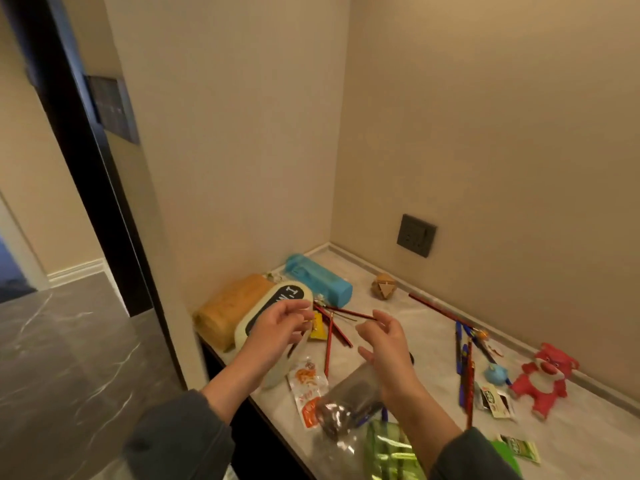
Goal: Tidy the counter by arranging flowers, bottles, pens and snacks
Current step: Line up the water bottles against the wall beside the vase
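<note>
I read the right hand [384, 344] at frame centre as pinching the tip of a red pencil [349, 313] between thumb and forefinger, other fingers loose. Left hand [280, 327], just left of centre, has fingers curled toward the thumb at the pencil's other end; I can't tell whether it grips anything.

More red pencils [329, 337] fan out on the counter [433, 358] below the hands, beside a yellow packet [318, 329]. Three bottles lie on their sides behind the left hand: blue bottle [318, 280], tan bottle [232, 306] and cream bottle [277, 301].

An orange snack packet [308, 386] lies lower centre, touching a clear bag [346, 407]. Blue pens [462, 358] are at the right, with a pink bear [543, 379] in the far right.
</note>
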Action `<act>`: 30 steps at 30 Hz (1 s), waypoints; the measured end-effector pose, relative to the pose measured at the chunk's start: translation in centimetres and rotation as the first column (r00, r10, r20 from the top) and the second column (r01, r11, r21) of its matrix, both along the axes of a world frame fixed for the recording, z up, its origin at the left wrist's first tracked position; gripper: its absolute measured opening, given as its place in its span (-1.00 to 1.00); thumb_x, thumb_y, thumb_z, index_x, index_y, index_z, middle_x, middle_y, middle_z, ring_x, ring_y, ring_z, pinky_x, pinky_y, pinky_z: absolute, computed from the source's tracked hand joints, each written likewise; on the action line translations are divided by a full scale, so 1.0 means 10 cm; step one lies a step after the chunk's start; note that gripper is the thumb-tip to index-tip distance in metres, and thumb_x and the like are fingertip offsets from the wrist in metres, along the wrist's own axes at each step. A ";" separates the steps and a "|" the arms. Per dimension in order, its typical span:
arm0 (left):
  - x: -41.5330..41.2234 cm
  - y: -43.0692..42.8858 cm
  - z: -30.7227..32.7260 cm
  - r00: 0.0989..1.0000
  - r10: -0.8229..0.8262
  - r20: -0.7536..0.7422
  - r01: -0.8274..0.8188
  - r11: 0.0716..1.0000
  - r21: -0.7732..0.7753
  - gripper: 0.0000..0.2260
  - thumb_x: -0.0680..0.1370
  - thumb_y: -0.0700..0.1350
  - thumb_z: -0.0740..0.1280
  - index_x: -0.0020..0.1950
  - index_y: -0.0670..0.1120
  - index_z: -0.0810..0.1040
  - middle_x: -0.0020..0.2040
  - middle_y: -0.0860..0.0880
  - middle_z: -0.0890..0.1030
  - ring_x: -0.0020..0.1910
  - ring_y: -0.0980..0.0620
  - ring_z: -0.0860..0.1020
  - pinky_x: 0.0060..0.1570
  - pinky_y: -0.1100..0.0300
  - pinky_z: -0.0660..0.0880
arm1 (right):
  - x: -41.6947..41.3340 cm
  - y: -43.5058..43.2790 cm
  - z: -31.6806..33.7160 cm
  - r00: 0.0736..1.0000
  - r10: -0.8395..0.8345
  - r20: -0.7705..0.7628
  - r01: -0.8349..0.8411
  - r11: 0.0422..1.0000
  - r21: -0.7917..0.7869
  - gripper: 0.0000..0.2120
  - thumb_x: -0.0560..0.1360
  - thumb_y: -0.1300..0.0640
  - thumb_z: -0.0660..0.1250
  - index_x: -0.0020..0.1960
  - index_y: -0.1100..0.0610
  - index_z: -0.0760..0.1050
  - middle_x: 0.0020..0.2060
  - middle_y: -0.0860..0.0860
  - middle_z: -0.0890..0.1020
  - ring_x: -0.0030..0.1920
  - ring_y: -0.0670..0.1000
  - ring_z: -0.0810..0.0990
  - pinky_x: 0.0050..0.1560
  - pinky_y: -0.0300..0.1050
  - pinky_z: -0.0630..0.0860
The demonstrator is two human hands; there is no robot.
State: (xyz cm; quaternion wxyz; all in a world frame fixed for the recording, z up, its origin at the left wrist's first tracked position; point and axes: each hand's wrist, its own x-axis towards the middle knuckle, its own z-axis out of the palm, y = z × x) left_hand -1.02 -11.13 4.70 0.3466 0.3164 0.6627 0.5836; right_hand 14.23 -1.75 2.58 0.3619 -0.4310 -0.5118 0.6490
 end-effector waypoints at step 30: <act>-1.49 1.32 -0.10 0.930 -0.342 -0.132 0.326 0.937 -0.126 -0.78 0.60 -0.13 0.25 0.23 0.05 0.48 0.19 0.07 0.55 0.22 0.14 0.49 0.07 0.31 0.45 | -1.27 1.06 -0.30 0.985 -0.100 0.139 0.094 0.994 0.046 -0.47 0.51 0.31 0.33 0.41 0.07 0.26 0.18 0.01 0.40 -0.08 -0.16 0.45 -0.48 -0.50 0.42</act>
